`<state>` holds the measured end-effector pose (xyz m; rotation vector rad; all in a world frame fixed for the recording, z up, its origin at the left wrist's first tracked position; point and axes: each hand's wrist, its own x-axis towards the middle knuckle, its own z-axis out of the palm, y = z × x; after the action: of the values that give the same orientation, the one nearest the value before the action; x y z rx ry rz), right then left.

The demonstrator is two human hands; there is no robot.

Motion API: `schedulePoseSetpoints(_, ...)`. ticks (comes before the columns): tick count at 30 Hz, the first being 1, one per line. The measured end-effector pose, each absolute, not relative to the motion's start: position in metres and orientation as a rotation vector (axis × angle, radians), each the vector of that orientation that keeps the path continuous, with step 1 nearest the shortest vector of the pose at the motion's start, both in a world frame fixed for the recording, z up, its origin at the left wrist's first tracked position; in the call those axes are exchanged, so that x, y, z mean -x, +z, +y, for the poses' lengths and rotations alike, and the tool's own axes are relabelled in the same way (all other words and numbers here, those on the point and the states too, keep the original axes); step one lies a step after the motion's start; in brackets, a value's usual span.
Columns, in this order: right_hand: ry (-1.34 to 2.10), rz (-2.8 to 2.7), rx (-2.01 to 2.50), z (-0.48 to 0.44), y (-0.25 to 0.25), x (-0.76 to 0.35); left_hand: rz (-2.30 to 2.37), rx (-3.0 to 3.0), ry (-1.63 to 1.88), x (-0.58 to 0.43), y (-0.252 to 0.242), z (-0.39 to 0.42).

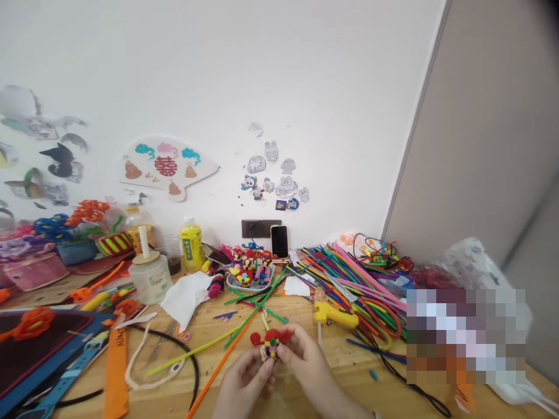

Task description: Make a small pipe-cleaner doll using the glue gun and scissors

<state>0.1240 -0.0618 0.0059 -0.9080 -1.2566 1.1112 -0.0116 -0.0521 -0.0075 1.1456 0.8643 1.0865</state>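
A small pipe-cleaner doll [271, 342] with red, yellow, green and dark parts is held up between my two hands, low in the middle of the view. From the left, my left hand [250, 375] pinches its lower side with thumb and fingers. My right hand [301, 352] grips its other side, the thumb pressed to the front. Both hands partly cover the doll's body. Behind it, a tray [251, 286] bears several similar colourful dolls. A yellow glue gun [334, 314] lies to the right of my hands.
Bundled pipe cleaners [349, 267] spread over the right of the wooden table [174, 401]. A glass jar [151, 276], a yellow bottle [191, 244] and a white tissue [187, 297] stand or lie left. A phone [280, 241] leans on the wall. A black cable [406, 372] runs along the right.
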Motion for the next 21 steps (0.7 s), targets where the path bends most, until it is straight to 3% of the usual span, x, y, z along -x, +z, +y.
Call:
schedulePoseSetpoints(16, 0.943, -1.358, 1.145, -0.056, 0.001, -0.131, 0.867, -0.887, 1.078, 0.014, -0.006, -0.046)
schedulePoseSetpoints(21, 1.136, -1.293, 1.103, -0.056, 0.010, -0.134, 0.829, -0.949, 1.060, 0.017, -0.006, -0.043)
